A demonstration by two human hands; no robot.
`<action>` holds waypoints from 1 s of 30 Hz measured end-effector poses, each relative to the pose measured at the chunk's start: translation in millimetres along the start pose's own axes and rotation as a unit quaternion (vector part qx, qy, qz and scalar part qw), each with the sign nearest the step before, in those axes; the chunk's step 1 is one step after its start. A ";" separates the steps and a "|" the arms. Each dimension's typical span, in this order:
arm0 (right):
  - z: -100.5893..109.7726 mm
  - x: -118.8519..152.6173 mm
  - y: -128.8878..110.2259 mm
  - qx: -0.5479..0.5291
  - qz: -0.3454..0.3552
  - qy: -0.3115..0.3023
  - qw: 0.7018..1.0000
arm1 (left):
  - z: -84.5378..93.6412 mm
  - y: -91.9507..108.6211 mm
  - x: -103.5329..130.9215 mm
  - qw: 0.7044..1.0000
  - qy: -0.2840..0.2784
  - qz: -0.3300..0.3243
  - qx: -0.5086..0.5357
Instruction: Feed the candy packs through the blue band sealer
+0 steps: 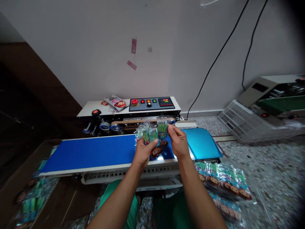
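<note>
My left hand (143, 152) is closed around several small clear packets (149, 135) with green and blue labels and barcodes. Just to its right, my right hand (178, 140) pinches the edge of a single packet (162, 128), upright near the machine's sealing slot. Both hands are above the blue conveyor belt (95, 152). Brown cartoon-face pieces (156, 152) show below the packets, between my hands. Behind them stands the machine's control panel (151, 103) with a red button and a lit display.
Filled packets (221, 178) lie in clear plastic at the lower right. A cardboard box (64, 197) with more packets stands at the lower left. A white crate (240, 122) and a second machine (274, 92) are at the right. Black cables (214, 62) hang along the wall.
</note>
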State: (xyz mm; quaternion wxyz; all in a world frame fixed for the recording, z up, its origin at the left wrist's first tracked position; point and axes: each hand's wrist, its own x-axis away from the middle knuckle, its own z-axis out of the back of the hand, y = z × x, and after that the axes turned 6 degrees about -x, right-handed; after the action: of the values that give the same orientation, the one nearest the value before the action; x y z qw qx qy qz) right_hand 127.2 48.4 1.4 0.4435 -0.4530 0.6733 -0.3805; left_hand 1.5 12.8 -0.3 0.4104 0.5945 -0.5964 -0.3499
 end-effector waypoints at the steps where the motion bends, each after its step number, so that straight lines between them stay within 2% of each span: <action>1: 6.2 -2.2 -1.0 0.016 0.020 0.027 0.999 | 1.2 -0.3 -0.2 1.000 0.004 0.003 0.000; 3: 24.1 -7.8 -3.5 0.082 0.056 0.094 0.991 | 4.8 -0.8 -1.2 1.000 0.016 0.009 -0.004; 5: 46.2 -14.1 -4.7 0.183 0.057 0.141 0.971 | 8.4 -0.6 -2.4 1.000 0.023 0.013 -0.006; 7: 67.0 -19.6 -3.2 0.306 0.046 0.154 0.938 | 10.6 0.5 -3.1 1.000 0.022 0.016 -0.002; 9: 82.0 -24.1 0.3 0.421 0.044 0.152 0.893 | 10.9 1.5 -3.3 1.000 0.021 0.019 0.002; 11: 89.7 -27.6 4.5 0.507 0.034 0.150 0.848 | 9.9 2.1 -2.9 0.999 0.019 0.027 0.001; 13: 91.6 -30.4 8.5 0.560 0.004 0.146 0.815 | 8.6 2.2 -2.3 0.999 0.016 0.035 -0.003; 15: 89.4 -32.8 12.8 0.591 -0.019 0.139 0.795 | 7.9 2.1 -1.8 0.999 0.015 0.038 -0.006; 17: 83.8 -34.9 18.2 0.603 -0.031 0.124 0.787 | 7.7 1.9 -1.5 0.999 0.018 0.037 -0.004; 21: 63.9 -36.2 28.3 0.600 -0.044 0.067 0.796 | 7.0 0.6 -1.5 0.999 0.012 0.039 -0.008; 23: 52.2 -33.6 27.5 0.575 -0.014 0.056 0.816 | 5.8 -0.2 -1.4 0.999 0.008 0.043 -0.010; 24: 46.4 -31.0 25.0 0.545 0.008 0.054 0.837 | 5.1 -0.6 -1.5 0.999 0.011 0.045 -0.010; 26: 35.3 -23.1 17.3 0.431 0.029 0.023 0.902 | 3.7 -1.3 -2.0 0.999 0.022 0.041 -0.009; 28: 24.1 -12.7 9.8 0.271 -0.011 -0.063 0.960 | 2.9 -2.2 -3.1 0.999 0.032 0.023 -0.006; 30: 12.6 -1.8 6.2 0.141 -0.055 -0.136 0.979 | 2.8 -3.4 -4.3 0.999 0.035 0.004 -0.011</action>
State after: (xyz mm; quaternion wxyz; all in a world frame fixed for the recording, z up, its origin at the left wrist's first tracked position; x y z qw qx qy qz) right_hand 137.7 50.6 -7.8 0.5686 -0.4703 0.5201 -0.4302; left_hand 0.2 16.7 -4.8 0.4391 0.5996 -0.5799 -0.3337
